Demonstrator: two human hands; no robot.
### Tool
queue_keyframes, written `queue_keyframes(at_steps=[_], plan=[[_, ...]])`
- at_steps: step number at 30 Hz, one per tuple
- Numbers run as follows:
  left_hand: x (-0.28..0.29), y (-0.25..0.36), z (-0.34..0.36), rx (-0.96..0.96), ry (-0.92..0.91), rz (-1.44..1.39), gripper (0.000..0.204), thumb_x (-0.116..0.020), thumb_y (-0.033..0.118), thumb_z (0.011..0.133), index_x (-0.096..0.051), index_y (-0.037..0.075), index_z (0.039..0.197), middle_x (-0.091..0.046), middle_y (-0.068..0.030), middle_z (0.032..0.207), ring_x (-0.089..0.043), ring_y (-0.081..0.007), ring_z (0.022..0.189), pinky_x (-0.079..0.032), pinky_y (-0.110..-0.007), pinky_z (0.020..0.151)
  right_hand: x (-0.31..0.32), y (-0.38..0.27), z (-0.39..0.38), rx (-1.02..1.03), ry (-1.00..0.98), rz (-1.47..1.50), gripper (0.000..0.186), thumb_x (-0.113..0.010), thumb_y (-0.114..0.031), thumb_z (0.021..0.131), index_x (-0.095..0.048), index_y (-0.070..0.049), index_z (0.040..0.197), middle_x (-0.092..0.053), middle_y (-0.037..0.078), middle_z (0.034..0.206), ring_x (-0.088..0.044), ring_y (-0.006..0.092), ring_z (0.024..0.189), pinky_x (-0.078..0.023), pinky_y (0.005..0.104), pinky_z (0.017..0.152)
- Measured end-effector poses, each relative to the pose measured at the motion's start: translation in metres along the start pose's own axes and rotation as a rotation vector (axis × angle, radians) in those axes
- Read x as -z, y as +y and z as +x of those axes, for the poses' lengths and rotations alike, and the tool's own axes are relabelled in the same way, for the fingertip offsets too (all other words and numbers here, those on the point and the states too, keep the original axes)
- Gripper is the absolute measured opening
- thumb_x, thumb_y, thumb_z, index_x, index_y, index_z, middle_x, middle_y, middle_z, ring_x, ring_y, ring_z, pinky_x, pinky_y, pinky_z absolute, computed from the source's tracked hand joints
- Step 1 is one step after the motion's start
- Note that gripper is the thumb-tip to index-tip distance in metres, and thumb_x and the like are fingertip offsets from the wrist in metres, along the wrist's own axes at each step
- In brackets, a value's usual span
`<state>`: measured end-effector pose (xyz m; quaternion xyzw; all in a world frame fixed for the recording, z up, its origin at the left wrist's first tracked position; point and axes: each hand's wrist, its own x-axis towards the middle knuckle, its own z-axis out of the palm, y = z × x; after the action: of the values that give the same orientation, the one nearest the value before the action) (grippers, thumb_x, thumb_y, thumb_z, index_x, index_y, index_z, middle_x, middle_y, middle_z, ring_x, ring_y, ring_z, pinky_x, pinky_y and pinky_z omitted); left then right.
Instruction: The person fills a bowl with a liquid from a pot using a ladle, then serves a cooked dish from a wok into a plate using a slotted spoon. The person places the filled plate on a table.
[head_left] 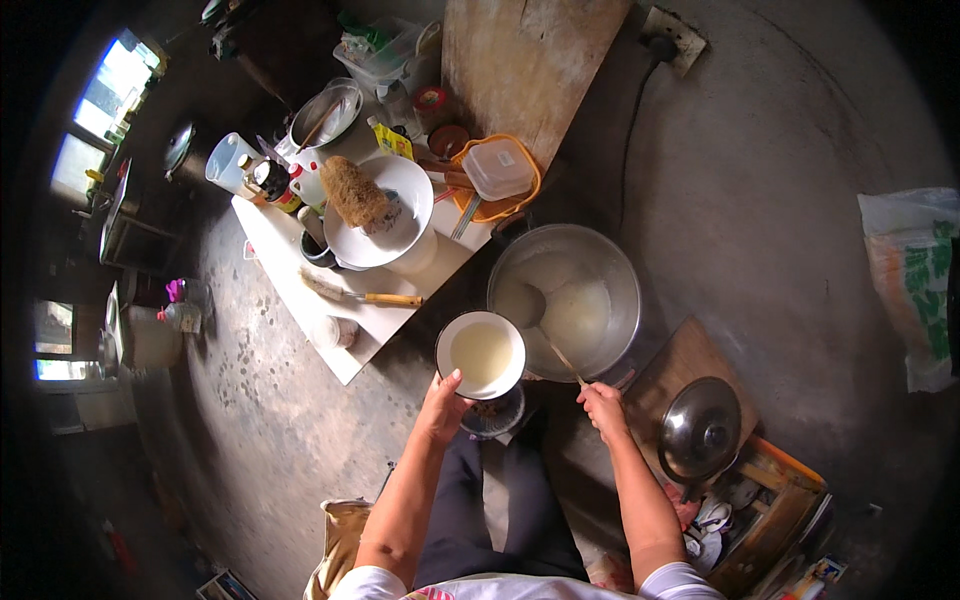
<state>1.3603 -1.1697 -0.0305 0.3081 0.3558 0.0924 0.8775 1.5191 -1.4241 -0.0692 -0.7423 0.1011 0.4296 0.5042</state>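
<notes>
My left hand [443, 408] grips the near rim of a white bowl [481, 355] with a dark edge, thumb on top; pale, cloudy liquid lies inside it. In my right hand [603, 410] is the handle of a ladle [527, 303], fingers wrapped round it. The ladle's dark round head sits inside a large metal pot [624, 262], just right of the bowl. Pale whitish liquid covers the pot's bottom. Bowl and pot rim lie close together; whether they touch I cannot tell. Partly hidden under the bowl is a dark dish [497, 420].
Left of the pot, a white table [375, 335] carries a wide white basin [407, 195] with a brown loofah [352, 193], a wooden-handled brush [375, 298], bottles and an orange basket [536, 192]. A metal lid [700, 430] rests on a board at right. A black cord [633, 130] hangs behind the pot.
</notes>
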Motion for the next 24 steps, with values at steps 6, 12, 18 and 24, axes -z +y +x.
queue_keyframes(at_steps=[6, 12, 18, 24], plan=[[0.01, 0.002, -0.002, -0.003, -0.007, 0.0, 0.058, -0.063, 0.042, 0.088, -0.046, 0.007, 0.131, -0.06, -0.005, 0.121, -0.059, -0.0179, 0.108, -0.048, -0.036, 0.087, 0.002, -0.008, -0.025, -0.1, -0.08, 0.195, 0.027, -0.054, -0.026, 0.095, -0.056, -0.008, 0.074, -0.036, -0.009, 0.056, -0.026, -0.0003, 0.041, -0.015, 0.0182, 0.037], [0.024, -0.002, 0.008, 0.032, -0.037, 0.014, 0.062, -0.064, 0.044, 0.087, -0.044, 0.008, 0.133, -0.058, -0.0042, 0.124, -0.058, -0.0172, 0.108, -0.047, -0.036, 0.087, 0.016, -0.029, -0.055, 0.032, -0.028, 0.218, 0.028, -0.057, -0.029, 0.093, -0.058, -0.007, 0.075, -0.037, -0.009, 0.057, -0.028, -0.0004, 0.045, -0.018, 0.0172, 0.039], [-0.009, 0.0, 0.02, 0.005, -0.055, -0.002, 0.067, -0.066, 0.047, 0.085, -0.042, 0.01, 0.135, -0.055, -0.0038, 0.128, -0.054, -0.0185, 0.113, -0.044, -0.038, 0.09, 0.035, -0.054, -0.086, 0.1, 0.041, 0.197, 0.028, -0.056, -0.028, 0.094, -0.058, -0.007, 0.076, -0.038, -0.009, 0.058, -0.029, -0.0006, 0.045, -0.018, 0.017, 0.039], [-0.017, -0.008, 0.044, 0.082, -0.07, 0.06, 0.07, -0.065, 0.049, 0.084, -0.041, 0.009, 0.137, -0.051, -0.0048, 0.133, -0.048, -0.0211, 0.122, -0.038, -0.045, 0.099, 0.045, -0.058, -0.114, 0.299, 0.128, 0.026, 0.027, -0.057, -0.026, 0.094, -0.06, -0.006, 0.076, -0.039, -0.008, 0.058, -0.032, -0.0002, 0.049, -0.022, 0.0174, 0.043]])
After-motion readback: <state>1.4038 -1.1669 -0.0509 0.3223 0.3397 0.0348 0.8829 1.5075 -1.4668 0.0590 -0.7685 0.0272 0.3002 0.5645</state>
